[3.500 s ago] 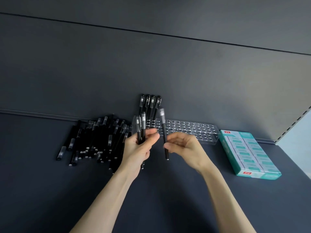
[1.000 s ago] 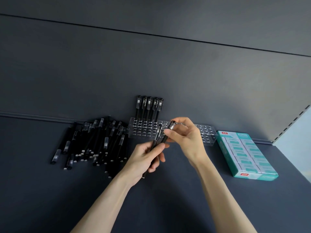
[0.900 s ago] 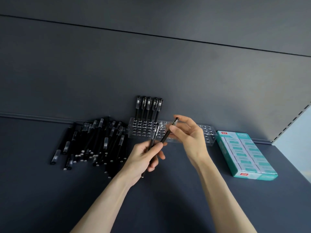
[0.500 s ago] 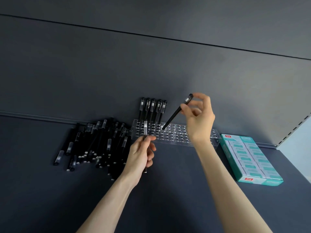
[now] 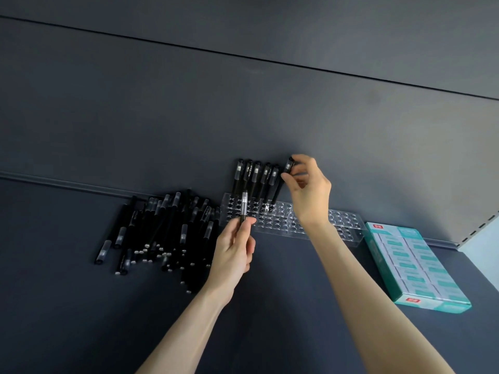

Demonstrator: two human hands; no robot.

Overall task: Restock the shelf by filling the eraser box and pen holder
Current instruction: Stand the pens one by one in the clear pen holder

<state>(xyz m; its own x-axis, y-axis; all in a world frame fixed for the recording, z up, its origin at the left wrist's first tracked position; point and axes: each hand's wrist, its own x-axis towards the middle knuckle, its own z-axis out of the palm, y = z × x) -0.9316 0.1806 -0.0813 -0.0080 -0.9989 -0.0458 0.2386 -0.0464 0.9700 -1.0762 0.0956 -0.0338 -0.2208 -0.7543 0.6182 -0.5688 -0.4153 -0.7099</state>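
Note:
A clear pen holder with rows of holes lies along the back of the dark shelf. Several black pens stand in its back row at the left. My right hand pinches the cap end of another black pen, which leans with its tip in a hole just right of the standing pens. My left hand holds one black pen upright in front of the holder. A teal eraser box full of erasers lies at the right.
A loose heap of black pens lies on the shelf left of the holder. The dark back wall rises right behind the holder. A shelf upright with slots bounds the far right.
My right hand has carried its pen from the left hand up to the holder and set its tip into a back-row hole. The left hand now holds a single pen.

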